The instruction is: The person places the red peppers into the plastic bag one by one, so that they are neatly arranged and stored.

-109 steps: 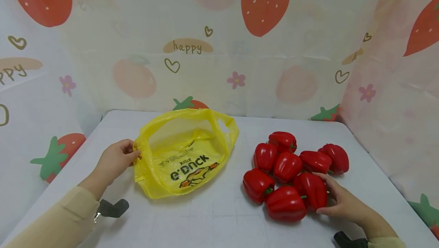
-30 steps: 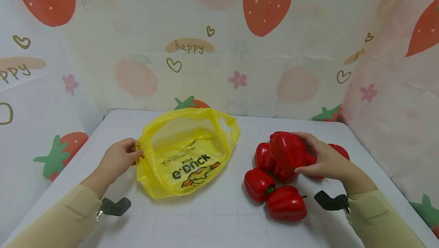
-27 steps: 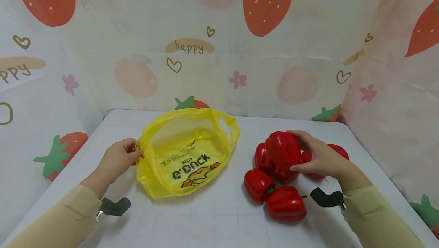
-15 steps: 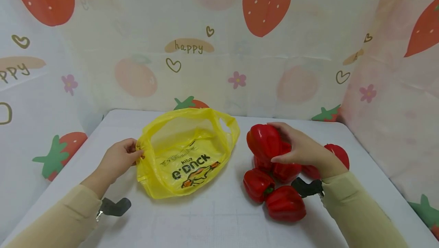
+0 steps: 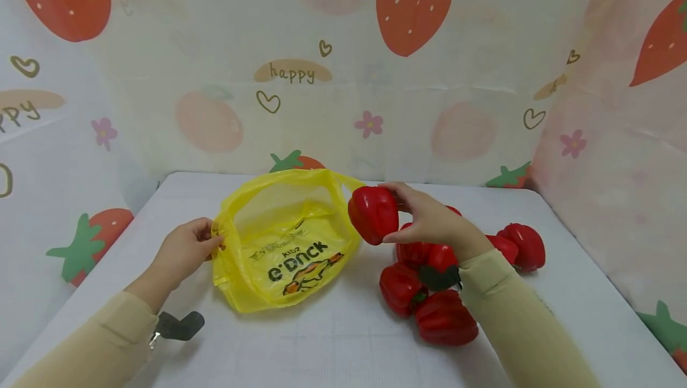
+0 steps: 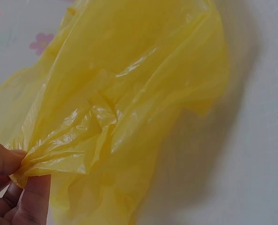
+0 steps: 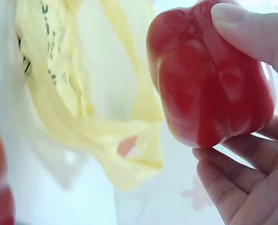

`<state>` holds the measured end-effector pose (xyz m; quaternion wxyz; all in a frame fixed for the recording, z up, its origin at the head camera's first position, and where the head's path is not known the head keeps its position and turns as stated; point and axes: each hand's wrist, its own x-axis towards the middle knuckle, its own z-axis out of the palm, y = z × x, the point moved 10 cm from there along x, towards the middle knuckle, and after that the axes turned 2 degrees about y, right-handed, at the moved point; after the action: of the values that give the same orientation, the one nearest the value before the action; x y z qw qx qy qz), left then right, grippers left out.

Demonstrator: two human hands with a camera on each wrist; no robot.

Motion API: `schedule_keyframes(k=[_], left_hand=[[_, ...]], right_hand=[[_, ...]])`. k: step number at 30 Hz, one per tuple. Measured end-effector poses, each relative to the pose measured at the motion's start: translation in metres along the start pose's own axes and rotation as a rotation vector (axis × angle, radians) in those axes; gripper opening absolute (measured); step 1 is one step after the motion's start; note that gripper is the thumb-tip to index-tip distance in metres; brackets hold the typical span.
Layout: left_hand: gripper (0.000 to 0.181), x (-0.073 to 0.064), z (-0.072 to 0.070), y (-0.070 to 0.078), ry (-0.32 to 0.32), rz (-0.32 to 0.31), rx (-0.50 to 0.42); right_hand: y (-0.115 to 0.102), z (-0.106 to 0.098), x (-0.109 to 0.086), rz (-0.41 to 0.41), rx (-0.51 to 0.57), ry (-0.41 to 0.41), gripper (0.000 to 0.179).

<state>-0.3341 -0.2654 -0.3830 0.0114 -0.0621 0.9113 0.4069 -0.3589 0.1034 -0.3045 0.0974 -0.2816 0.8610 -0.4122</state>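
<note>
My left hand (image 5: 185,249) pinches the left edge of a yellow plastic bag (image 5: 290,263); in the left wrist view the film bunches up between thumb and fingers (image 6: 33,199). The bag's mouth gapes toward me, with black lettering and a duck print showing inside. My right hand (image 5: 426,218) holds a red bell pepper (image 5: 371,215) between thumb and fingertips, raised at the bag's right edge, where it overlaps the handle in the head view. In the right wrist view this pepper (image 7: 209,79) has its lobed end toward the bag (image 7: 59,103).
Several more red bell peppers (image 5: 446,319) lie on the white table (image 5: 322,352) under and beside my right forearm, two of them farther right (image 5: 523,246). Dark camera mounts stick out from both wrists. A strawberry-print curtain (image 5: 322,120) hangs behind the table.
My right hand has picked a bell pepper from the near right of the pile and carried it left, over the others, to the bag. The left hand and the bag have stayed nearly still.
</note>
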Motion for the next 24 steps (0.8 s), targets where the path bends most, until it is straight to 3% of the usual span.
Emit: schedule_keyframes(k=[13,24], left_hand=[[0.025,0.000,-0.001,0.002,0.010,0.036,-0.001],[0.024,0.000,-0.001,0.004,0.013,0.041,-0.010]], right_hand=[[-0.015,0.031,0.043,-0.058,-0.055,-0.024,0.089],[-0.021,0.056,0.070,-0.031,-0.052,-0.040,0.086]])
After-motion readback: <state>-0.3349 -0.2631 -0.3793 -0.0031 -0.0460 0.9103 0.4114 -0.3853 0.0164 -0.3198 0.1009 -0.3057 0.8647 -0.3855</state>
